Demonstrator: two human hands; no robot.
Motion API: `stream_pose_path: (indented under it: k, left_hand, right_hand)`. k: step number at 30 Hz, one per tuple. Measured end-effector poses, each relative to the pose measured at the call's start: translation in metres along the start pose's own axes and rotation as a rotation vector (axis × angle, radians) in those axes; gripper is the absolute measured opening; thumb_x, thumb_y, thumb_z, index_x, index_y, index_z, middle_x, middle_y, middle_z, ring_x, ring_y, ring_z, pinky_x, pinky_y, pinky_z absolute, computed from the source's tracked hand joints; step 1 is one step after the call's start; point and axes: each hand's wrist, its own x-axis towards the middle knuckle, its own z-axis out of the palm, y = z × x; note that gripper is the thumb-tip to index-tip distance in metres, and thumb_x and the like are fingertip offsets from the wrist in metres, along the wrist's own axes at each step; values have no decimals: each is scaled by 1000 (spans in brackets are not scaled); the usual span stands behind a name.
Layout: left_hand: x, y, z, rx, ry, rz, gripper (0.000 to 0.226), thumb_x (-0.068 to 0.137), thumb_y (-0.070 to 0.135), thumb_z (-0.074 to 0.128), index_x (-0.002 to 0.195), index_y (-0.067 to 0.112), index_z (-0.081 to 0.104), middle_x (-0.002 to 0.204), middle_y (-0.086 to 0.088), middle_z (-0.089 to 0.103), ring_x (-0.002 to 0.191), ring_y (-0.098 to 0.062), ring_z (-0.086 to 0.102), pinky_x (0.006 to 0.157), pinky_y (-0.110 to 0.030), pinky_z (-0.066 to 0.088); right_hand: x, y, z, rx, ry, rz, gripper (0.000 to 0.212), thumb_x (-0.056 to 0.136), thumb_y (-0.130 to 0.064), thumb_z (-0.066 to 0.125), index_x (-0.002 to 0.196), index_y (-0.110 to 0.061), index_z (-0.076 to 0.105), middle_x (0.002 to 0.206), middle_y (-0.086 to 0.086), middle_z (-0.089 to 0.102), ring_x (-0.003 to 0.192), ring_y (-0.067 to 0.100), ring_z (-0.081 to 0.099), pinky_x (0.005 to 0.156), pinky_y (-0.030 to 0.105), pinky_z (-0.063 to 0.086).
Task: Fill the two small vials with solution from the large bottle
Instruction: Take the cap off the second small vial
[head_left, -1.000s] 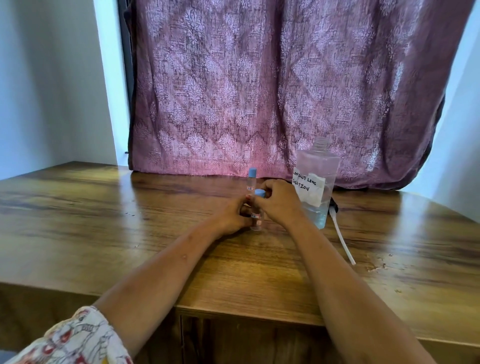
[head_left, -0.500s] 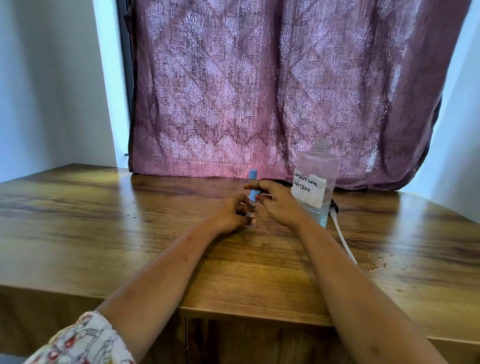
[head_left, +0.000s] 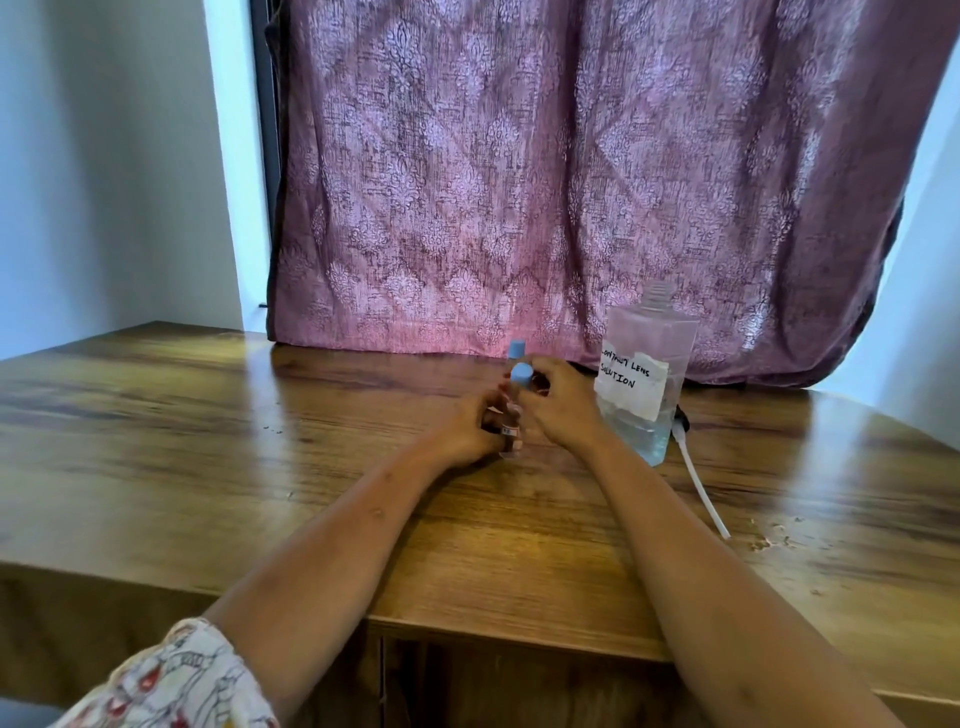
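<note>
A small clear vial (head_left: 511, 431) with a light blue cap (head_left: 521, 374) stands upright on the wooden table. My left hand (head_left: 475, 428) grips its body low down. My right hand (head_left: 558, 402) has its fingers around the blue cap. A second vial with a blue cap (head_left: 516, 348) stands just behind, mostly hidden by the first. The large clear bottle (head_left: 649, 374) stands to the right of my right hand, uncapped, with a paper label reading "contact lens solution" and liquid in its lower part.
A white tube with a dark end (head_left: 698, 483) lies on the table (head_left: 208, 441) right of the bottle. A mauve patterned curtain (head_left: 519, 182) hangs along the table's back edge. Small crumbs (head_left: 774, 540) dot the wood at the right.
The front vial, lifted slightly half a second ago, is down on the table again. My right hand's fingers have closed around its blue cap.
</note>
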Motion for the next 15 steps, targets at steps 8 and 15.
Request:
stream_pose_path:
  k: [8, 15]
  left_hand:
    - [-1, 5, -2, 19, 7, -37, 35, 80, 0, 69, 108, 12, 51, 91, 1, 64, 82, -7, 59, 61, -7, 47]
    - [0, 1, -5, 85, 45, -56, 36, 78, 12, 73, 108, 16, 54, 102, 0, 65, 98, -13, 61, 86, -23, 45]
  right_hand:
    - [-1, 6, -18, 286, 166, 128, 25, 74, 2, 72, 94, -10, 63, 86, -5, 63, 83, 9, 59, 77, 22, 52]
    - [-8, 29, -11, -12, 71, 332, 30, 75, -7, 74, 104, -10, 68, 93, 0, 62, 89, 14, 58, 75, 24, 43]
